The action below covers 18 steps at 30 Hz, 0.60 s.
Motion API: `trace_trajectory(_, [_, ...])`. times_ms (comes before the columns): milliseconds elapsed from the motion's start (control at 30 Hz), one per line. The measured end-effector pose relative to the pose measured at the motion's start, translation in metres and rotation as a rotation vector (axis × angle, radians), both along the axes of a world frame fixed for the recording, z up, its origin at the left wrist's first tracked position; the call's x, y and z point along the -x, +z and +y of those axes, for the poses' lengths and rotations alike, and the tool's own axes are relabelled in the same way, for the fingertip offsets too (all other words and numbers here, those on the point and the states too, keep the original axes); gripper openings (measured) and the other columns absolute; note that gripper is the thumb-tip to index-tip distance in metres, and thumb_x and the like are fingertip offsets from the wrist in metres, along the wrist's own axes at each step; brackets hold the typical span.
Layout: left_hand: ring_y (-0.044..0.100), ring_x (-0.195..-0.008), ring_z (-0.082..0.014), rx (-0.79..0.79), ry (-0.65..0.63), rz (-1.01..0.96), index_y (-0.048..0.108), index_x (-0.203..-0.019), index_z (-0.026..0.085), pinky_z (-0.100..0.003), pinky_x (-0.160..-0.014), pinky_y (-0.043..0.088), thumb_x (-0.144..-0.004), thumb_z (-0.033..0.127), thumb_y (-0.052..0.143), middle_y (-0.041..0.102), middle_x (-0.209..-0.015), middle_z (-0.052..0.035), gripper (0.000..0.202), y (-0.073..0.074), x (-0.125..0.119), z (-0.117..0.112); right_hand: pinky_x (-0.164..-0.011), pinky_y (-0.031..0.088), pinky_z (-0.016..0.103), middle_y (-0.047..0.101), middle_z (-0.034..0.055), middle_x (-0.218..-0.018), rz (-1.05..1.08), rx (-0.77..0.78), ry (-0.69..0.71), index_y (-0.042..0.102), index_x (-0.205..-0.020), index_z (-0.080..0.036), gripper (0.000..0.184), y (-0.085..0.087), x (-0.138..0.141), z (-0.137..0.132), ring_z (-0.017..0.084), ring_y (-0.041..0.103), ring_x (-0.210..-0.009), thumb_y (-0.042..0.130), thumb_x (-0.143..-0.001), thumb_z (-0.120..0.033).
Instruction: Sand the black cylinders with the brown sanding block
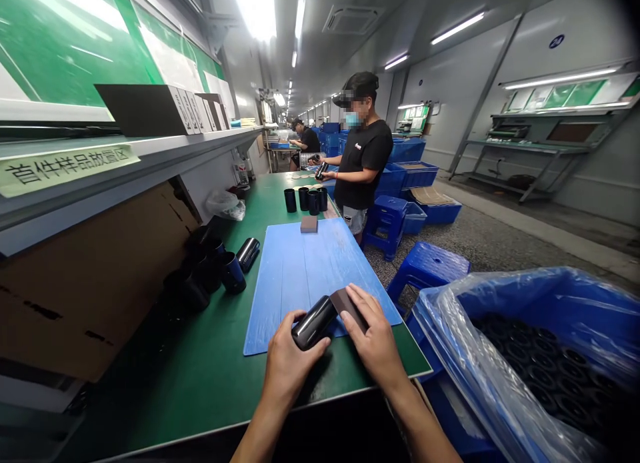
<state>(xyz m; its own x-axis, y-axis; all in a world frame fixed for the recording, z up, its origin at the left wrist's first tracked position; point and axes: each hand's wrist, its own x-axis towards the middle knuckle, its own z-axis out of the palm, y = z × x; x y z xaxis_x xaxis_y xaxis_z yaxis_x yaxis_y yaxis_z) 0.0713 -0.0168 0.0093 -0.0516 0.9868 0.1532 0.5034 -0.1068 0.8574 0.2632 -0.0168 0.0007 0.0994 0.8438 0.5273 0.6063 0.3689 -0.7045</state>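
Observation:
A glossy black cylinder [314,323], like a cup or tube, lies tilted in my left hand [287,356], whose fingers and thumb wrap its near end. My right hand [374,333] grips a brown sanding block [349,308] and presses it against the cylinder's far end. Both hands are above the near edge of a blue mat [285,270] on the green table. A second brown block [309,224] rests at the mat's far end. Left of the mat, one black cylinder [248,254] lies on its side beside a group of upright ones [233,274].
Several black cylinders [313,201] stand beyond the mat. A co-worker [364,150] in a black shirt holds similar pieces. At right, a plastic-lined blue bin [450,303] contains many dark pieces, near a blue stool [435,260]. A shelf [165,150] with dark boxes overhangs the left side.

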Motion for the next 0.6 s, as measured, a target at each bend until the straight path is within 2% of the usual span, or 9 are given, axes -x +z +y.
trace_trajectory(100, [0.070,-0.104,-0.0297,0.031,-0.016,-0.018,0.066,-0.118,0.019,-0.042,-0.095,0.054,-0.067,0.036,0.081,0.075,-0.111,-0.0088,0.055,-0.001,0.000,0.002,-0.116,0.039,0.050,0.054,0.0091,-0.146,-0.028,0.001,-0.016,0.055,-0.142,-0.025,0.043,0.002,-0.003,-0.006,0.026,0.048,-0.136,0.053,-0.100,-0.034])
trace_trajectory(200, [0.067,-0.115,-0.0305,0.057,-0.045,-0.060,0.065,-0.126,0.017,-0.043,-0.104,0.050,-0.068,0.034,0.080,0.072,-0.123,-0.0114,0.062,-0.004,0.001,0.004,-0.117,0.038,0.049,0.049,0.0080,-0.151,-0.147,-0.024,-0.011,0.051,-0.146,-0.027,0.046,0.007,0.001,-0.017,0.026,0.044,-0.140,0.052,-0.100,-0.031])
trace_trajectory(300, [0.070,-0.109,-0.0284,0.062,-0.085,-0.097,0.067,-0.123,0.018,-0.039,-0.098,0.054,-0.071,0.029,0.077,0.075,-0.119,-0.0088,0.055,-0.005,0.000,0.002,-0.114,0.040,0.049,0.043,0.0064,-0.156,-0.326,-0.049,0.044,0.048,-0.148,-0.031,0.049,0.014,0.019,-0.022,0.028,0.039,-0.144,0.052,-0.099,-0.027])
trace_trajectory(367, [0.072,-0.103,-0.0263,0.040,-0.093,-0.092,0.068,-0.123,0.021,-0.035,-0.091,0.057,-0.073,0.027,0.074,0.076,-0.116,-0.0061,0.051,-0.005,-0.002,0.000,-0.109,0.043,0.049,0.043,0.0072,-0.156,-0.405,-0.048,0.056,0.051,-0.146,-0.031,0.047,0.019,0.032,-0.019,0.029,0.040,-0.144,0.051,-0.100,-0.025])
trace_trajectory(467, [0.074,-0.098,-0.0247,0.021,-0.081,-0.074,0.067,-0.125,0.022,-0.031,-0.086,0.058,-0.075,0.029,0.073,0.077,-0.113,-0.0044,0.050,-0.005,-0.003,-0.001,-0.106,0.044,0.048,0.047,0.0093,-0.153,-0.464,-0.033,0.050,0.055,-0.143,-0.029,0.043,0.024,0.043,-0.017,0.030,0.042,-0.142,0.049,-0.101,-0.026])
trace_trajectory(600, [0.074,-0.097,-0.0242,0.025,-0.099,-0.079,0.069,-0.120,0.022,-0.030,-0.085,0.058,-0.075,0.025,0.070,0.077,-0.111,-0.0037,0.045,-0.005,-0.002,0.000,-0.105,0.045,0.047,0.042,0.0091,-0.157,-0.468,-0.041,0.025,0.050,-0.147,-0.029,0.047,0.023,0.047,-0.021,0.029,0.041,-0.143,0.047,-0.100,-0.023])
